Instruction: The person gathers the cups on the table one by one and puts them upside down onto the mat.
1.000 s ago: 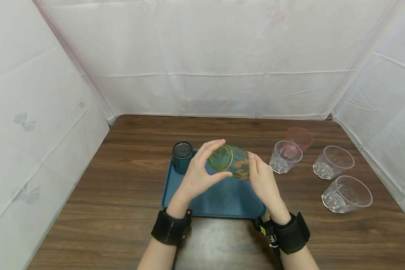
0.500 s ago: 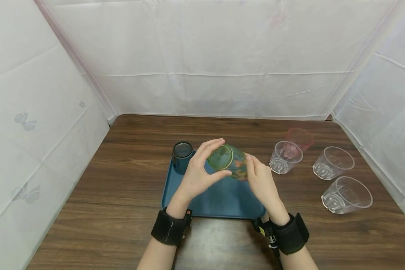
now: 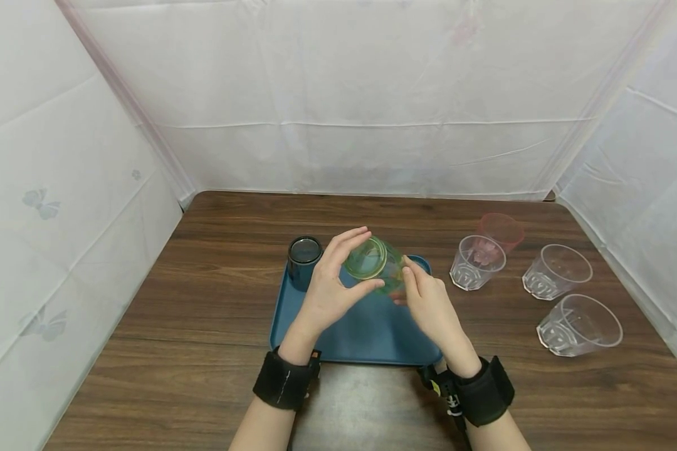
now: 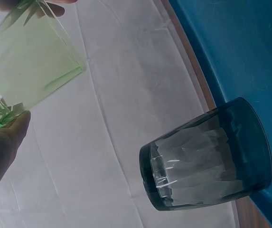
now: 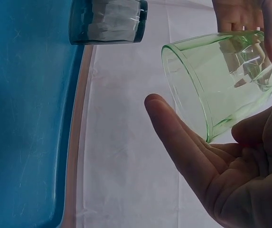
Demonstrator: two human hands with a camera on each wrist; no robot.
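Observation:
Above the blue tray (image 3: 367, 335) a clear green cup (image 3: 368, 258) is held tilted on its side, its base towards the left. My left hand (image 3: 327, 288) grips it around the base end, thumb below and fingers above. At the mouth end my right hand (image 3: 431, 307) holds the rim, thumb on the near side. In the right wrist view one finger of the right hand (image 5: 230, 178) extends past the rim (image 5: 188, 80). A dark glass (image 3: 304, 263) stands upside down on the tray's far left corner; the left wrist view shows it closely.
To the right on the wooden table (image 3: 163, 313) stand three clear glasses, the nearest glass (image 3: 578, 326) closest to me. A pink cup (image 3: 502, 232) sits behind the leftmost one. White sheeting (image 3: 338, 94) walls the back and sides.
My right hand has shifted left, and its fingers show less through the cup. The green cup and left hand have moved slightly up and left. The other glasses have not moved.

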